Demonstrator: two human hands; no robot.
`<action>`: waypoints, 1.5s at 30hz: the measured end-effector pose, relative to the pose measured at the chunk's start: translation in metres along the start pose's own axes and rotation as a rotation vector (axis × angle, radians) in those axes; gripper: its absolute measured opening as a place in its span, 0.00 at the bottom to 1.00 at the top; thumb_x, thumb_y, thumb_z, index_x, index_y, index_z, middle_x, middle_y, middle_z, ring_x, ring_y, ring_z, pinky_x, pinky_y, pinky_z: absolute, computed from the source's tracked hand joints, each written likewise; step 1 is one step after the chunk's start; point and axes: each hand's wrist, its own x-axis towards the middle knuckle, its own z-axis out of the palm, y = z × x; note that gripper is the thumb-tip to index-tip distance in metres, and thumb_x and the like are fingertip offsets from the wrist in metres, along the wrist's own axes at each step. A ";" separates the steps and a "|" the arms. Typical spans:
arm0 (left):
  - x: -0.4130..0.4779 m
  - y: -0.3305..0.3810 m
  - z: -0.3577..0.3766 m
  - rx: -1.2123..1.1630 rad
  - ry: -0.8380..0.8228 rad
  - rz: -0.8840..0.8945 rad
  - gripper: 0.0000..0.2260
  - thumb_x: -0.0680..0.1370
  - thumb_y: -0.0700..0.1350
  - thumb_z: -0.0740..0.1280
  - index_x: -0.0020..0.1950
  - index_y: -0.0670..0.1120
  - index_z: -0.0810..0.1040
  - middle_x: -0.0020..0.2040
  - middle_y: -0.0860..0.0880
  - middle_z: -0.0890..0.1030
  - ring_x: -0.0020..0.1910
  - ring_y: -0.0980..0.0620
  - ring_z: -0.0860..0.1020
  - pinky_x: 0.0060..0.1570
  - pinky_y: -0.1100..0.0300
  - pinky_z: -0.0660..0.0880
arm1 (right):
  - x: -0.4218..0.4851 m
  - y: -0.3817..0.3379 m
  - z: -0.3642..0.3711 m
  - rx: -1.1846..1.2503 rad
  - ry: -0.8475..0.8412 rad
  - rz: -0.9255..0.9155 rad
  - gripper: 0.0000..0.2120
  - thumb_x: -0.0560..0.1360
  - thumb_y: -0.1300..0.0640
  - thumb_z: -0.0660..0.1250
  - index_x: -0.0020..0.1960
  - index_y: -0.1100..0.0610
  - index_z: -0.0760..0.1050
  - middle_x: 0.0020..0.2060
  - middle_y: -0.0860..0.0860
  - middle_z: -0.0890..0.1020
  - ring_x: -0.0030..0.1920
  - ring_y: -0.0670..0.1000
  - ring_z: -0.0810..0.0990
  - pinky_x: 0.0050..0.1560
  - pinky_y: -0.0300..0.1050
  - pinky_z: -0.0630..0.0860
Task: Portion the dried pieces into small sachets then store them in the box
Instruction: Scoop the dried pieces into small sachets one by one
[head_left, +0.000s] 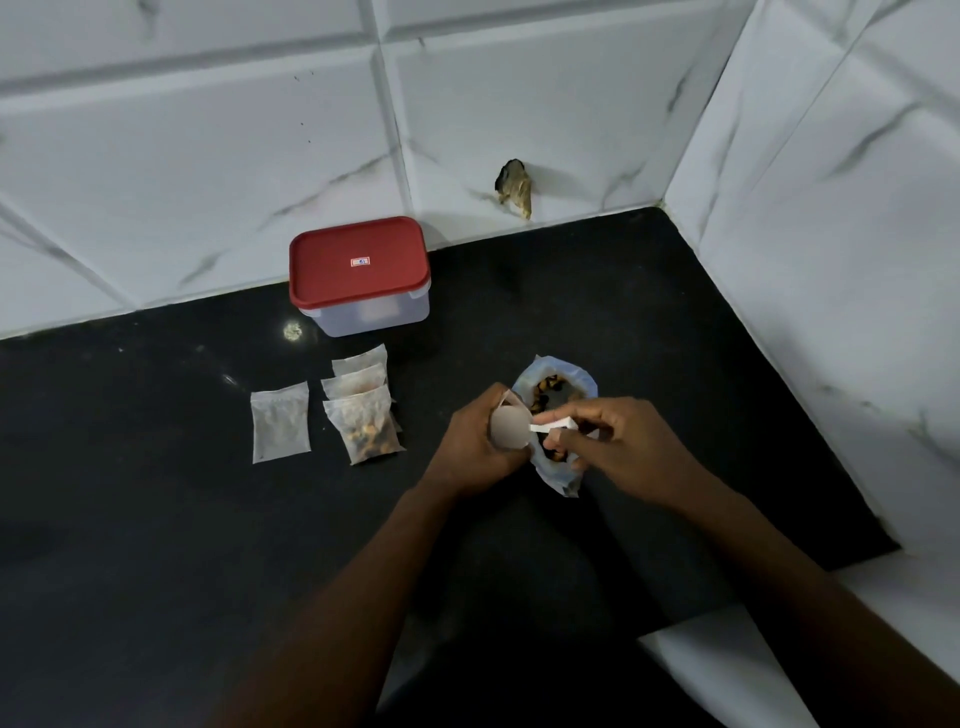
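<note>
Sachet (511, 427): centre frame, mouth open, gripped in our left hand (480, 447).
Right hand (618, 441): pinches a white scoop (550, 426) at the mouth.
Risk: we judge pieces spill if the sachet tilts.
Box (359, 275): upper left, lidded.

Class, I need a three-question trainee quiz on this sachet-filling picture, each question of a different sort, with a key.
1. True or false: the box has its red lid on.
2. Which hand holds the white spoon? A left, B right.
3. Fill in: the left hand holds an open ____.

Key: 1 true. 2 B, the right hand. 3 sachet.
</note>
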 end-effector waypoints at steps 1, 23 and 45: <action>0.000 0.000 0.000 -0.008 0.007 0.014 0.15 0.72 0.39 0.78 0.52 0.51 0.77 0.50 0.53 0.81 0.51 0.53 0.82 0.48 0.58 0.80 | -0.002 0.002 0.000 -0.064 0.006 -0.037 0.11 0.80 0.57 0.69 0.60 0.48 0.83 0.48 0.44 0.87 0.49 0.39 0.85 0.52 0.35 0.80; 0.001 0.004 0.001 -0.111 0.005 0.003 0.14 0.74 0.36 0.76 0.56 0.47 0.77 0.52 0.52 0.81 0.53 0.53 0.82 0.53 0.58 0.80 | -0.016 0.013 0.015 0.057 0.293 -0.054 0.08 0.79 0.56 0.67 0.55 0.48 0.82 0.43 0.44 0.86 0.44 0.43 0.85 0.45 0.40 0.81; -0.002 -0.005 0.000 0.026 0.007 -0.134 0.31 0.73 0.37 0.75 0.74 0.54 0.72 0.69 0.53 0.71 0.66 0.58 0.74 0.64 0.56 0.77 | 0.033 0.060 0.013 -0.441 0.347 0.061 0.10 0.79 0.50 0.68 0.58 0.49 0.82 0.46 0.47 0.84 0.47 0.46 0.81 0.48 0.48 0.80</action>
